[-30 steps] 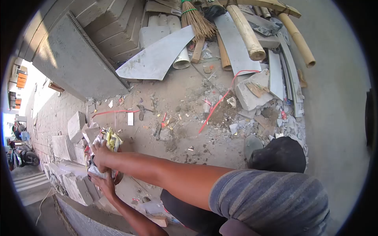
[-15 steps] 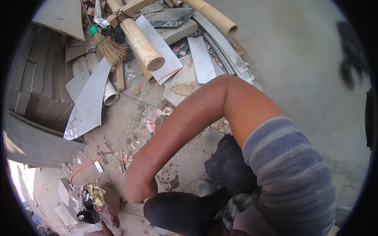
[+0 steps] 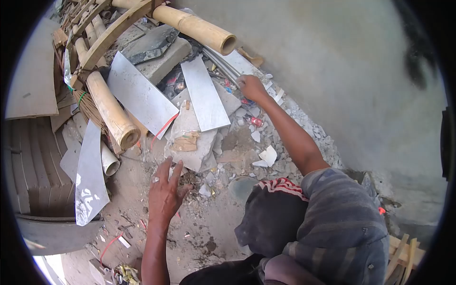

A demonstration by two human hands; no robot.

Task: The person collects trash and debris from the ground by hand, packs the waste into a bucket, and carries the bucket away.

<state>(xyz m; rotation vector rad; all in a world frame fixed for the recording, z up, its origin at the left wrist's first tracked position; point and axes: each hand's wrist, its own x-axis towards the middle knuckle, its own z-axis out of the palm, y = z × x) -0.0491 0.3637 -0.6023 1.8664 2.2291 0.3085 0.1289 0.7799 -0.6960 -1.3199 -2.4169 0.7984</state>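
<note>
My left hand (image 3: 166, 190) is above the dirt floor at the lower centre, fingers spread, a ring on one finger, nothing in it. Just beyond it lies a broken stone slab (image 3: 192, 128) with a torn brown scrap (image 3: 185, 141) on top. My right hand (image 3: 251, 88) is stretched out to the upper right, its fingers closed round the near end of thin grey metal strips (image 3: 222, 62). The strips lie along the wall, beside a pale tile strip (image 3: 204, 95).
Bamboo poles (image 3: 194, 28) cross the rubble at the top. A wide tile piece (image 3: 140, 95), a twig broom (image 3: 90, 109) and a pointed tile (image 3: 90, 175) lie to the left. White shards (image 3: 268, 156) lie near a dark cloth bundle (image 3: 270, 218).
My right arm has swung out from across the body to the metal strips. My left hand has come up from the lower left, now spread. The view has shifted.
</note>
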